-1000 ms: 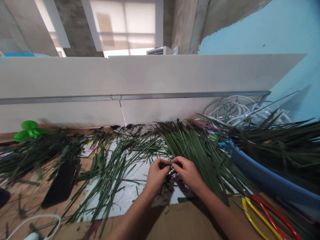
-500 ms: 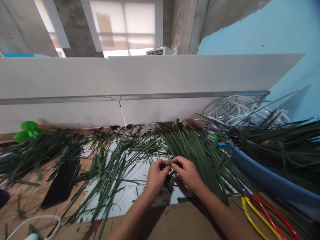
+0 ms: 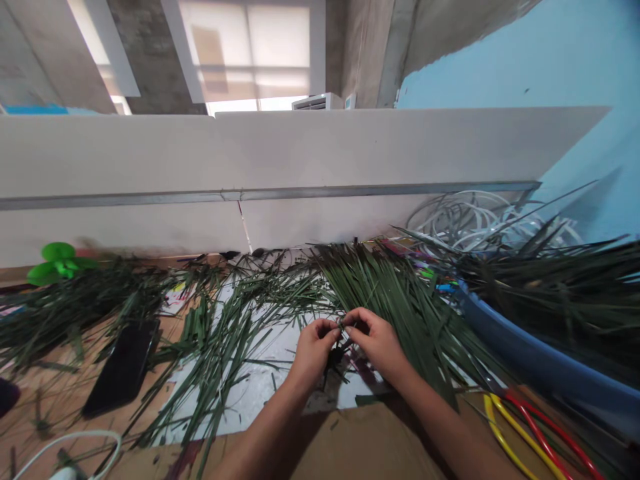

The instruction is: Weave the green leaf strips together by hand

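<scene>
While the left hand [image 3: 314, 353] and the right hand [image 3: 379, 345] meet at their fingertips, each grip stays narrow, pinched on narrow green leaf strips [image 3: 341, 323]. A small, dark tangle of leaf [image 3: 334, 357] hangs directly below the grip, its exact form partly hidden by the fingers. Long leaf blades [image 3: 395, 300] fan out just beyond the right hand, and loose strands [image 3: 227, 347] spread to the left across a white sheet [image 3: 260, 393]. A sheet of cardboard [image 3: 325, 443] lies nearer the forearms, below the grip. Further right stands a blue tub [image 3: 525, 350] filled with more leaves; a black phone [image 3: 123, 367] lies well left on the tabletop [image 3: 45, 400]. The step in hand appears to be fine manipulation of the strips at this tangle. The next move calls for maintaining tension at both pinch points while the strips are repositioned.
</scene>
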